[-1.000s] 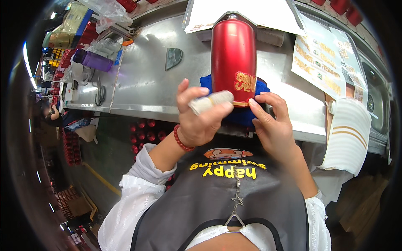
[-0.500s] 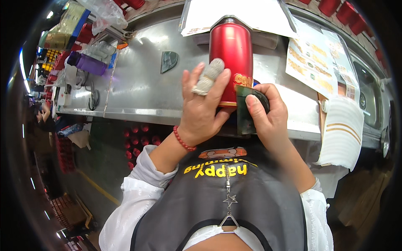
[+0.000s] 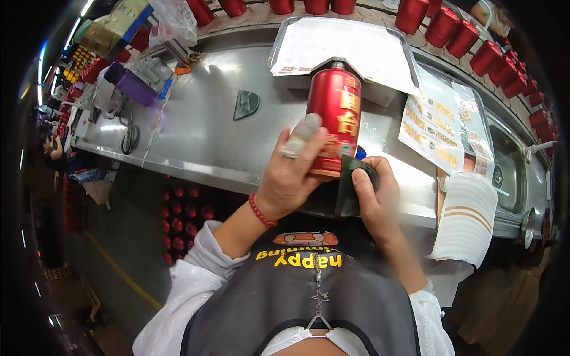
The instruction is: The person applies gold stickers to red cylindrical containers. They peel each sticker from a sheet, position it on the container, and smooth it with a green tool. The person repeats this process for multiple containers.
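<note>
A shiny red bottle (image 3: 333, 104) with gold lettering lies with its neck away from me and its base toward me. My left hand (image 3: 292, 163) rests along the bottle's left side, fingers apart, with a pale knitted cover on one finger. Its fingertips are slightly blurred. Between thumb and fingers, my right hand (image 3: 377, 193) grips a dark green flat scraper (image 3: 350, 190) with a black edge piece. The scraper's upper corner meets the lower right of the bottle. A blue piece (image 3: 360, 153) shows just behind it.
A second dark green scraper (image 3: 246, 105) lies on the metal table (image 3: 202, 118). Behind the bottle is a tray (image 3: 344, 44) with a white sheet. Gold-printed decal sheets (image 3: 433, 115) and a folded white towel (image 3: 466, 216) are on the right. Red bottles (image 3: 442, 29) line a conveyor; a purple bottle (image 3: 127, 84) stands left.
The bottle has turned, bringing a column of gold lettering into view. My head view has shifted, and both hands remain at the bottle's lower end.
</note>
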Motion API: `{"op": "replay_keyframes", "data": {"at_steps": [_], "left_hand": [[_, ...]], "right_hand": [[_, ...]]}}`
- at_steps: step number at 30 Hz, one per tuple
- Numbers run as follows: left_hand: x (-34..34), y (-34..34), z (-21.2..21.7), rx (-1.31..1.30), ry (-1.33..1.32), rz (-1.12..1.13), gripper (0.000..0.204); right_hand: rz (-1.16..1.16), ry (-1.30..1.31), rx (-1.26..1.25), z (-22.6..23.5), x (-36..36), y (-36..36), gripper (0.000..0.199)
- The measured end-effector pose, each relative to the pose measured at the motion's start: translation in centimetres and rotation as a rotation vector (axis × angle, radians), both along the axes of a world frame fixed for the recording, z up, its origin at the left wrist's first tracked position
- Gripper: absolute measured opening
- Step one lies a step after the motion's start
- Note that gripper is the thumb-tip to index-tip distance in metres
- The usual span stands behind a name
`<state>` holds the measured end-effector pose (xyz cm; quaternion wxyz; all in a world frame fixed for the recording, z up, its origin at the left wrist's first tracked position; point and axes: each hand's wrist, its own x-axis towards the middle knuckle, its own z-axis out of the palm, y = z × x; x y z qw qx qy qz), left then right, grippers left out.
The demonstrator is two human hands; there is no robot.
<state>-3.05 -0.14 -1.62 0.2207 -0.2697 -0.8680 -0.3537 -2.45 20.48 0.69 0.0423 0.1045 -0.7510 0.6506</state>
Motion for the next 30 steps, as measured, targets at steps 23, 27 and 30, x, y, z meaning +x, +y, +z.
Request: {"op": "replay_keyframes", "data": {"at_steps": [23,27,30], "left_hand": [[-0.1,0.3,0.2,-0.171,0.055,0.127,0.088],[0.1,-0.3,-2.1,0.008,-0.072,0.134,0.087],[0.6,-0.2,-2.1,0.089,-0.120,0.140,0.089]], "right_hand": [[0.043,0.062,0.144,0.1,0.2,2.5,0.016],[-0.101,0.319,0.380,-0.6,-1.4,9.7,0.044],[-0.386,0.421,0.867,-0.3,-6.5,20.5,0.046]]}}
